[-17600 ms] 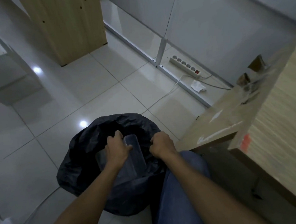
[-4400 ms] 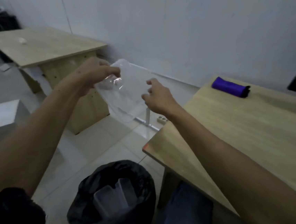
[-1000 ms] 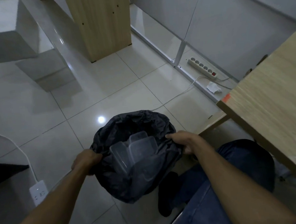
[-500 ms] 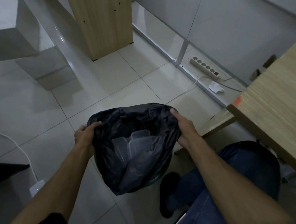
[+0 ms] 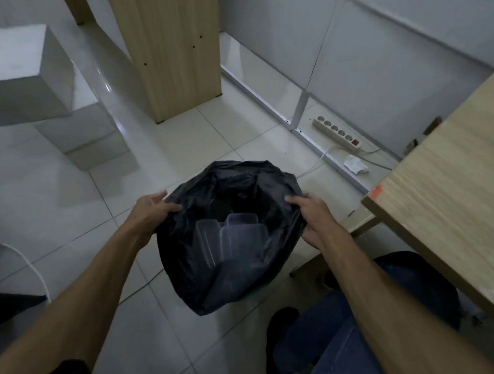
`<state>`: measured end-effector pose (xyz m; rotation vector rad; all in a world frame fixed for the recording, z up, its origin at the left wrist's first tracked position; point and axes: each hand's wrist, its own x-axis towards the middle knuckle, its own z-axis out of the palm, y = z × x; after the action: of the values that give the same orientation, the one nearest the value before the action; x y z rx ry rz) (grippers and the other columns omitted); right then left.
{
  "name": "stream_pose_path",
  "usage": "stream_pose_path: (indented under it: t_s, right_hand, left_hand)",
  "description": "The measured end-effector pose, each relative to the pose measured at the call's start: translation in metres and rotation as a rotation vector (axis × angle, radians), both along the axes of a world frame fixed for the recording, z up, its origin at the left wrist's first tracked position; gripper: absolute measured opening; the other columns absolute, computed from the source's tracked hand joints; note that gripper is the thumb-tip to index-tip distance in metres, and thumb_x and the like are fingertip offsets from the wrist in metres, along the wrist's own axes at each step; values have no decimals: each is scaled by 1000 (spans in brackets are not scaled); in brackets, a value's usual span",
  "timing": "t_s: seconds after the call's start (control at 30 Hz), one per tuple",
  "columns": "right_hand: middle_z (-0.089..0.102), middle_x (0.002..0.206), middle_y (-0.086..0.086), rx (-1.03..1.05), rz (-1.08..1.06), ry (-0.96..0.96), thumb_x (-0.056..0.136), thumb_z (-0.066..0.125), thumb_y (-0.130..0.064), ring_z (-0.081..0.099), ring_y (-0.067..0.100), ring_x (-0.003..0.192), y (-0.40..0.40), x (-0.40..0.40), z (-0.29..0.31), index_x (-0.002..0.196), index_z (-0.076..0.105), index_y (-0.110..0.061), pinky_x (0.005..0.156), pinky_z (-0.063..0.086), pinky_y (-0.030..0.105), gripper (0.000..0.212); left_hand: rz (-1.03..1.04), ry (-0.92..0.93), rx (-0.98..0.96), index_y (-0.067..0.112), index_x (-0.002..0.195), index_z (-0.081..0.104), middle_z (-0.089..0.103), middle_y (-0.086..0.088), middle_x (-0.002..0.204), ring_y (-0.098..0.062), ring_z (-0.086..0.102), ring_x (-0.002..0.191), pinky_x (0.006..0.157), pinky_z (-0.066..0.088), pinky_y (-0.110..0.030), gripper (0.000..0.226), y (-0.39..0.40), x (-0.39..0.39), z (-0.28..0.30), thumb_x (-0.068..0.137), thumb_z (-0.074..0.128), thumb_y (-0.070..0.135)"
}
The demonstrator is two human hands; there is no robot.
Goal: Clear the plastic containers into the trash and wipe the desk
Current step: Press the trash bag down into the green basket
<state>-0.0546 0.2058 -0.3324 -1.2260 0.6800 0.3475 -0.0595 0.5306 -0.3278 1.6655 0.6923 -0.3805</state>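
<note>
Pale glossy floor tiles (image 5: 69,204) fill most of the view, with a white wall behind and a wooden desk (image 5: 464,196) at the right edge. On the floor just left of the desk sits a black trash bag (image 5: 205,269) with its mouth pulled wide. The left hand (image 5: 151,209) grips the bag's left rim, and the right hand (image 5: 310,217) grips the right rim. Clear plastic containers (image 5: 232,236) lie stacked inside the bag. A white power strip (image 5: 337,133) and a crumpled tissue (image 5: 355,165) lie by the wall, beyond the bag.
</note>
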Motion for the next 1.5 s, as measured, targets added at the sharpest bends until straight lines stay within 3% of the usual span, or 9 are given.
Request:
stream_pose_path:
  t_s: [0.13,0.33,0.53,0.67,0.8,0.93,1.1,1.33,1.5]
  right_hand:
    - [65,109,21,-185,455,177,84,49,6,65,37,89,8,-7,10,108,62,2,76,55,42,28]
    - [69,118,9,-293,966,34,92,37,18,66,29,105,27,-16,30,134,65,-17,72,57,28,62]
    - [74,109,12,15,418,-68,91,54,8,72,24,91,-1,-17,30,122,67,-13,73,57,31,40]
    - [71,124,0,-211,621,-2,98,68,-28,68,17,105,-12,-33,23,138,57,-23,81,58,28,42]
    - [58,141,9,-494,767,35,105,50,-36,58,30,122,-12,-39,13,151,45,-25,109,48,48,47]
    - [62,132,12,-749,548,16,101,44,-12,56,26,104,-19,-39,27,137,58,-20,86,44,28,39]
    - [63,126,18,-774,441,-71,101,40,-11,60,26,104,-15,-39,31,129,63,-8,81,39,28,36]
    - [39,151,12,-1294,1466,33,83,49,-84,41,35,136,18,-53,24,134,61,-14,107,41,53,87]
    - [37,151,16,-1610,1088,-386,76,68,-76,35,33,139,55,-33,45,141,44,-11,117,31,50,95]
  left_hand:
    - [-75,254,-267,6,119,70,71,-17,122,-30,68,107,85,56,-40,48,-10,9,15,94,68,48]
    - [-128,17,-306,9,128,66,72,-21,123,-32,74,104,86,63,-41,29,-54,19,24,107,45,7]
    - [-207,4,-303,26,146,46,59,-8,138,-26,61,117,86,56,-44,48,-37,11,42,101,63,26]
    - [-514,370,71,44,152,22,49,1,133,-35,53,129,105,44,-64,95,-12,-24,23,82,85,30]
    - [-401,407,116,16,129,53,70,-16,109,-33,74,90,71,65,-42,34,-4,-43,11,98,65,7]
    - [35,266,117,1,86,54,49,-13,62,-22,46,45,34,40,-17,14,26,-35,20,94,45,-5]
    - [482,28,-142,15,119,65,72,-11,109,-30,70,94,79,60,-43,41,70,-16,20,81,49,12]
    - [302,-69,-291,4,141,55,66,-17,134,-35,61,122,100,52,-45,52,15,-8,52,92,44,15]
    - [214,-83,-376,3,131,59,68,-17,128,-32,66,104,91,54,-41,43,-15,-5,64,94,39,12]
